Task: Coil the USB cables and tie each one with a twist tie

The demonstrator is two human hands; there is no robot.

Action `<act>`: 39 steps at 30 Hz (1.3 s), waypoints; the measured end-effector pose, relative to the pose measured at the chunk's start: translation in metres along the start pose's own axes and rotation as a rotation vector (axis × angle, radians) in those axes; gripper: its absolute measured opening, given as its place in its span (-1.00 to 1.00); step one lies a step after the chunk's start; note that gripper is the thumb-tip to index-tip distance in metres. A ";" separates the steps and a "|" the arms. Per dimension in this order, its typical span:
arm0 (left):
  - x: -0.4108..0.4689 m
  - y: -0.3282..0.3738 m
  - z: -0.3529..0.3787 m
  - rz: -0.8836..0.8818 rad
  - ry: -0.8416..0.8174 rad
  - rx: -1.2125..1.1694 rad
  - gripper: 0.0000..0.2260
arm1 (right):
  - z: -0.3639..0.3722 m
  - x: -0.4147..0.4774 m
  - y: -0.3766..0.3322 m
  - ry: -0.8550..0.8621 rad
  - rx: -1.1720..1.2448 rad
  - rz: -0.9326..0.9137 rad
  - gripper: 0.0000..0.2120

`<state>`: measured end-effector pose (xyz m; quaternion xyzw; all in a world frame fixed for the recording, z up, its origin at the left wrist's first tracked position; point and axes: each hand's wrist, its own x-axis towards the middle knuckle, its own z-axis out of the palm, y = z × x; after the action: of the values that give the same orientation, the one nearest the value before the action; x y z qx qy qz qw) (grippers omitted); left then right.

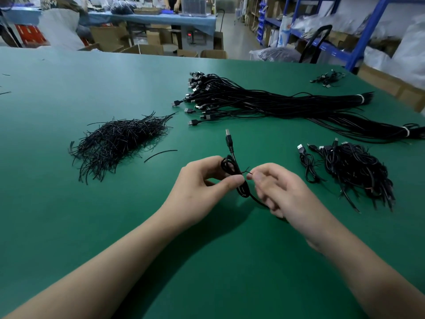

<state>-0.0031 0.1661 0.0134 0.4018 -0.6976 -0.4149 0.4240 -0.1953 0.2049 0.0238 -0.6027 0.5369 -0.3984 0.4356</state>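
A green-topped table (69, 215) fills the lower frame of a warehouse workshop. Beyond its far edge, at upper centre, a person (173, 2) stands at a long bench draped in blue (156, 19), beside a clear plastic container (193, 6). Cardboard boxes (110, 38) crowd the floor beneath it, near a small unit with a red display (189, 34). Blue steel shelving (368, 33) lines the upper right, among white plastic sacks (411, 44); a black curved handle (315, 40) rises in front of it.

Green table (92, 226), black cables (276, 104), black twist ties (115, 143), seemingly white bundle bands (361, 99)
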 end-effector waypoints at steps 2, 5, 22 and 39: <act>0.000 -0.003 -0.002 -0.016 -0.027 -0.103 -0.92 | 0.001 -0.001 0.000 0.047 -0.219 -0.081 -0.61; -0.001 -0.005 -0.001 -0.052 -0.033 -0.224 -0.86 | 0.005 -0.003 -0.003 0.030 -0.288 -0.106 -0.67; -0.003 -0.016 0.000 -0.076 -0.071 0.053 -0.77 | -0.081 0.025 -0.019 0.484 -1.363 0.055 -0.78; -0.005 -0.012 0.001 -0.021 -0.119 0.113 -0.80 | -0.077 0.048 -0.009 0.250 -1.477 0.150 -0.49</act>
<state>0.0000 0.1666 0.0004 0.4070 -0.7395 -0.4027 0.3539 -0.2606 0.1497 0.0564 -0.6504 0.7495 0.0306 -0.1201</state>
